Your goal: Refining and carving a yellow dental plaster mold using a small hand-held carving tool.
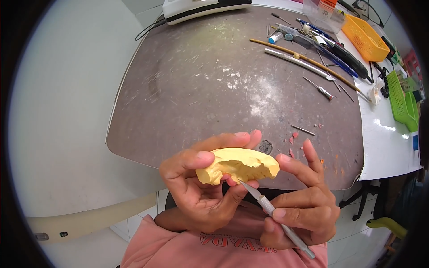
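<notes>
My left hand (196, 174) grips a yellow plaster dental model (243, 157) above the front edge of the bench, fingers behind it and thumb at its near side. The model is curved like an arch, with a rough hollow facing me and a bit of pink (229, 180) at its lower edge. In my right hand (308, 210) is a silver craft knife (267, 205), pinched by its knurled handle. Its pointed blade meets the model's lower edge near the pink bit. One right fingertip rests at the model's right end.
Pink scraps (292, 140) and a small metal bur (303, 130) lie on the brown bench mat (187, 89). Farther right are a wooden stick (286, 48), a metal-handled knife (297, 61) and several tools. Orange (364, 38) and green baskets (402, 100) stand at the right. A white device (205, 9) sits at the back.
</notes>
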Demonstrator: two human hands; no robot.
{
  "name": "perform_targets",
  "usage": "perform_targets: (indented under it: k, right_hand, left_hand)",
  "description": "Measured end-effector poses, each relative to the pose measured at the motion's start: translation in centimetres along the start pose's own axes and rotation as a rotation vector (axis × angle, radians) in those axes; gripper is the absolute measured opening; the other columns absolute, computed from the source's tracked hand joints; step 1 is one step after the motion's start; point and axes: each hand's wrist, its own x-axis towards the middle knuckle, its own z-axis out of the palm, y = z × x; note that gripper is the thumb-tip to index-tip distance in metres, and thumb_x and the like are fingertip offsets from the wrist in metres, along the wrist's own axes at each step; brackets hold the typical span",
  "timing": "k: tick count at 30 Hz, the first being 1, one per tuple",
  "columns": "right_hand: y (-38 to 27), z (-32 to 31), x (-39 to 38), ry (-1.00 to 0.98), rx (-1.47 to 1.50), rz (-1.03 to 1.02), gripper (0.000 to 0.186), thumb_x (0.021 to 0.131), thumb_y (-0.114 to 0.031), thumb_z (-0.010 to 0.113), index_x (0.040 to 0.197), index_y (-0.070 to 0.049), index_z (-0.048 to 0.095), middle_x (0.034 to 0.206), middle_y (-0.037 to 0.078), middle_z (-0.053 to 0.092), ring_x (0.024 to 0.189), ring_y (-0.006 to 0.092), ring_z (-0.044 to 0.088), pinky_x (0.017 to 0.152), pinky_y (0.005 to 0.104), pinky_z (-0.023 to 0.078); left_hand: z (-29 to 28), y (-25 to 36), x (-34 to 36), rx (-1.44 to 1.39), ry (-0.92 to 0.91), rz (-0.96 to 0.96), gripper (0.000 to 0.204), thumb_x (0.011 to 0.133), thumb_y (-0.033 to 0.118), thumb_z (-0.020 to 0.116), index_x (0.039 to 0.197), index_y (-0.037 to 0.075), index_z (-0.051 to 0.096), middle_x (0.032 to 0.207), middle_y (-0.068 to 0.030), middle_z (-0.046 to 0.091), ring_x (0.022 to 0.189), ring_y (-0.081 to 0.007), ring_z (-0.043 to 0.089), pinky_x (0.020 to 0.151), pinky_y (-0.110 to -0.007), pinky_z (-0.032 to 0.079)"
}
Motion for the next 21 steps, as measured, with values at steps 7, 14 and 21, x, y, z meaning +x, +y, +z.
perform_targets:
  k: [7,14,21]
  right_hand:
    - [-0.17,0.3,0.12,-0.007,-0.057,0.016,0.024,0.08,-0.017,0.08,0.096,-0.016,0.062,0.078,0.0,0.07,0.118,0.0452,0.064,0.115,0.0693,0.025]
    - [-0.26,0.29,0.22,-0.008,-0.101,0.004,0.025,0.079,-0.018,0.081,0.095,-0.017,0.062,0.078,0.0,0.071,0.117,0.0448,0.064,0.116,0.0691,0.024]
    - [-0.49,-0.28,0.27,0.008,-0.073,0.026,0.026,0.078,-0.017,0.082,0.094,-0.017,0.062,0.077,-0.001,0.07,0.117,0.0444,0.065,0.116,0.0707,0.02]
  left_hand:
    - [0.05,-0.96,-0.17,0.01,-0.011,0.096,0.06,0.088,-0.01,0.067,0.132,0.008,0.03,0.132,-0.0406,0.048,0.119,-0.0489,0.06,0.081,-0.035,0.065]
    - [0.32,-0.77,-0.23,0.023,0.003,0.112,0.058,0.088,-0.013,0.064,0.132,0.007,0.031,0.133,-0.0396,0.047,0.119,-0.0484,0.06,0.082,-0.035,0.065]
    - [0.71,-0.54,0.08,0.007,-0.013,0.081,0.057,0.088,-0.016,0.061,0.132,0.006,0.032,0.135,-0.0395,0.046,0.12,-0.0475,0.06,0.082,-0.035,0.065]
